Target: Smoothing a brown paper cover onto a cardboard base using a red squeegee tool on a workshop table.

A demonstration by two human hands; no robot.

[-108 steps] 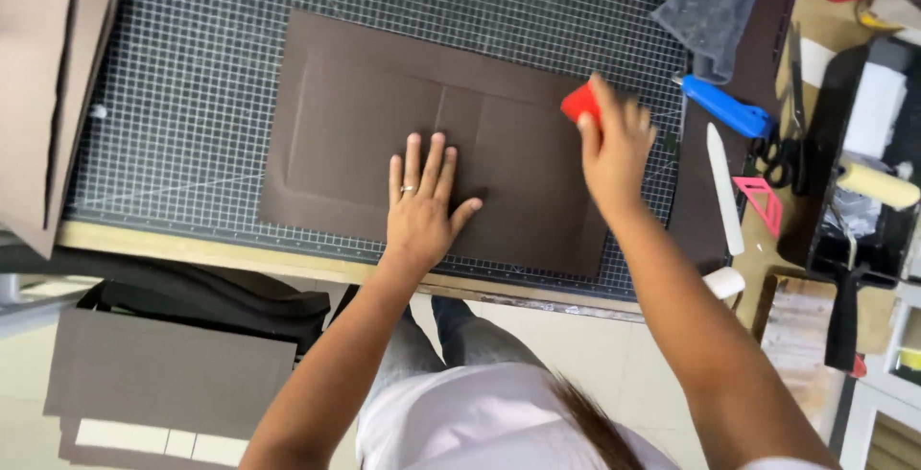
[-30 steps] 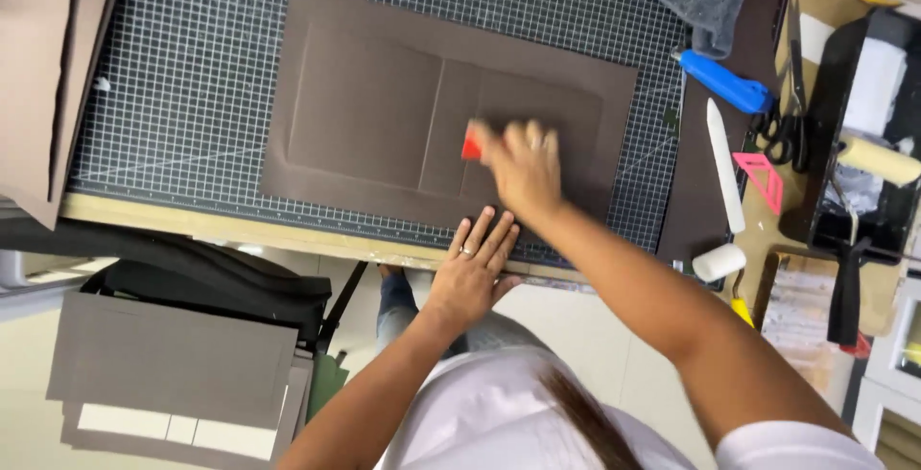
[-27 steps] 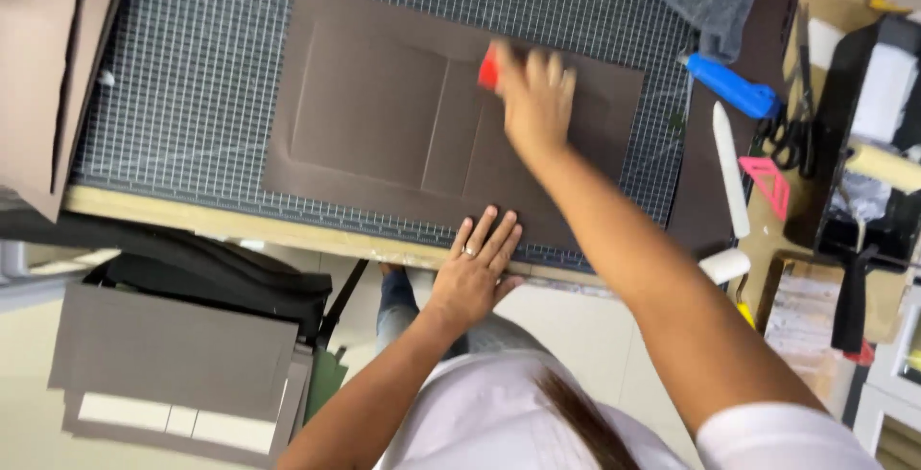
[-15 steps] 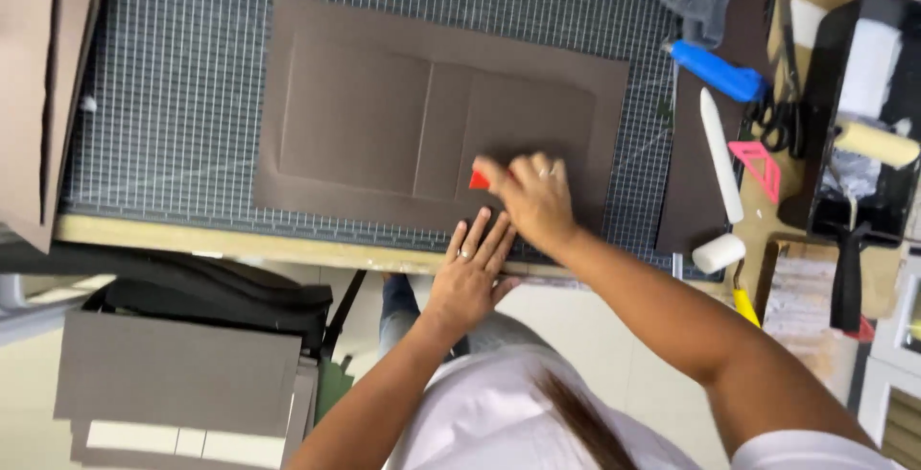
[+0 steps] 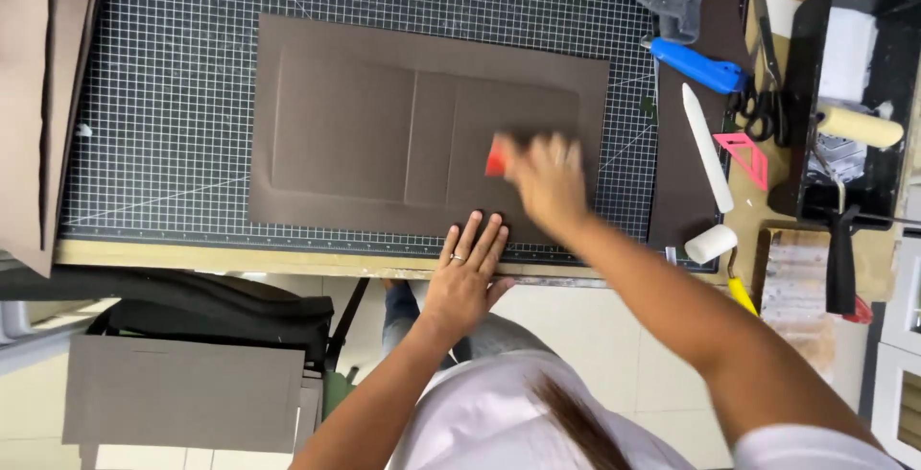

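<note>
The brown covering sheet [image 5: 422, 139] lies flat on the gridded cutting mat [image 5: 163, 96], long axis across the bench. The right hand [image 5: 547, 177], blurred, is clamped on a red scraper [image 5: 496, 156] over its right panel; the left hand [image 5: 468, 273] presses open-fingered on its near edge

No packages, labels, signs or screens can be made out.

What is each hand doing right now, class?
Left hand: open, fingers spread flat on the brown sheet.
Right hand: closed on a red scraper, blurred.
</note>
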